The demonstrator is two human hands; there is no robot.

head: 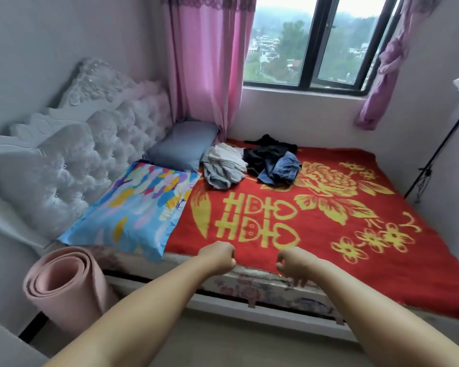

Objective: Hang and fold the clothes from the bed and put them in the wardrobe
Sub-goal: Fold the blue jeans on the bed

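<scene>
Both forearms extend forward over the near edge of the bed (249, 280). The left hand (219, 256) is curled into a loose fist with nothing in it. The right hand (293, 264) is also curled, thumb and forefinger nearly meeting and the other fingers pointing down; it holds nothing. The two hands are level with each other and apart, both over the near border of the red blanket (329, 247) with its yellow floral and character pattern. The clothes lie in a heap on the far side of the blanket, well beyond both hands: a pale grey-and-white bundle (224, 165) ahead of the left hand, with black garments (265, 152) and blue denim (282, 169) touching it ahead of the right hand. Left of the left hand lies a multicoloured pillow (133, 207), and beyond it a grey pillow (182, 144) against the tufted white headboard (72, 160). A rolled pink mat (64, 284) stands on the floor, left of and nearer than the left hand. Pink curtains (204, 56) and a window (316, 41) are beyond the clothes.
</scene>
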